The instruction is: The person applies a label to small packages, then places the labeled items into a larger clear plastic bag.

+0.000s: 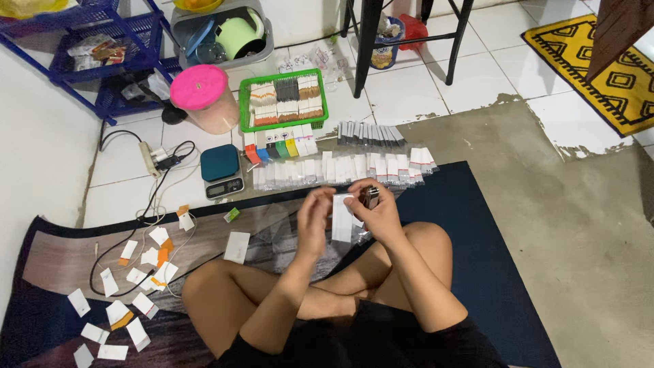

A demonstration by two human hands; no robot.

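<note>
Tiled floor, dark blue mat [490, 272], person sitting cross-legged. Landmark: kitchen scale [222, 170]. Paper slips [129, 286] scattered below-left of it. Right of scale, left hand [315, 221] half-curled, fingertips on small white packet [342, 218]; right hand [379, 212] closed round packet plus small metal stapler [370, 196]. Packet row [340, 169] just beyond.
</note>
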